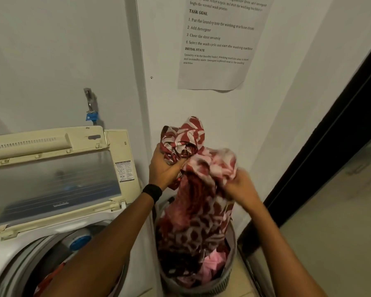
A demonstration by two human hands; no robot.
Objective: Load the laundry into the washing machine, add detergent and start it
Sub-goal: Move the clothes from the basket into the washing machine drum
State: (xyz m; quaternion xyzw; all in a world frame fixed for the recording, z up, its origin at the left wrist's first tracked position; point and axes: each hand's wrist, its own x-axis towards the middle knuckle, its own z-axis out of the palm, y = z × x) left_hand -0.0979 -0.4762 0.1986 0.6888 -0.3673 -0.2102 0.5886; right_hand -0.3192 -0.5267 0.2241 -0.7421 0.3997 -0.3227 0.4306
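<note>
Head | left hand (pixel 162 168), right hand (pixel 242 186) — fingers (pixel 177 167) clamped on cloth (pixel 198 213) | basket (pixel 227 275) beneath, washer (pixel 2 251) left

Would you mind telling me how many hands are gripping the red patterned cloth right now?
2. The left hand grips the cloth at its bunched top; the right hand grips a fold further right, above the laundry basket.

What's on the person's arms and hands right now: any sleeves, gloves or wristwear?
No sleeves or gloves show: both forearms are bare as far as the frame reaches. The left hand has a wide black band at its wrist, like a watch or tracker strap. The right hand and its wrist wear nothing visible.
</note>
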